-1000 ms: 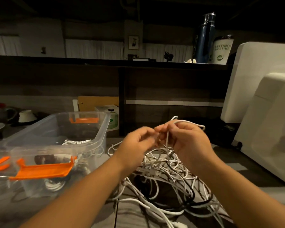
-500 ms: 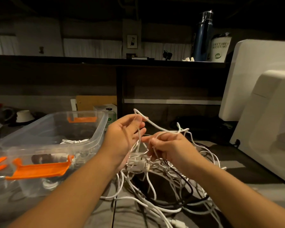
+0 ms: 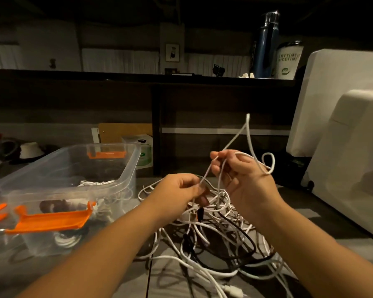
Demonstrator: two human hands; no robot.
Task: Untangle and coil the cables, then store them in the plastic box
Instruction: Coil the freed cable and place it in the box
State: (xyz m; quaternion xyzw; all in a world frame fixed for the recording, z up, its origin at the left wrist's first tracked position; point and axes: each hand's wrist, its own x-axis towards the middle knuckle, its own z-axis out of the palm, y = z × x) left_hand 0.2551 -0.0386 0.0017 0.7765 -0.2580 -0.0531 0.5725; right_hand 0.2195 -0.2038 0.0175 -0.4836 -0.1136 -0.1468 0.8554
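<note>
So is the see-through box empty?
No, a coiled white cable lies inside the plastic box, and more white coils show through its clear wall.

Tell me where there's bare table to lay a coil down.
Bare table lies right of the cable tangle, bordered by the white appliance. Leftward the tangle reaches almost to the plastic box, and the centre is crowded with cables.

box [image 3: 127, 175]: is looking like clear, glossy plastic
latch [image 3: 52, 220]: is looking like orange plastic, matt
cables [image 3: 215, 208]: are showing smooth white sheaths, a few black and slightly glossy
counter [image 3: 323, 226]: is looking grey and matt
bottle [image 3: 265, 46]: is gleaming like polished metal
</note>
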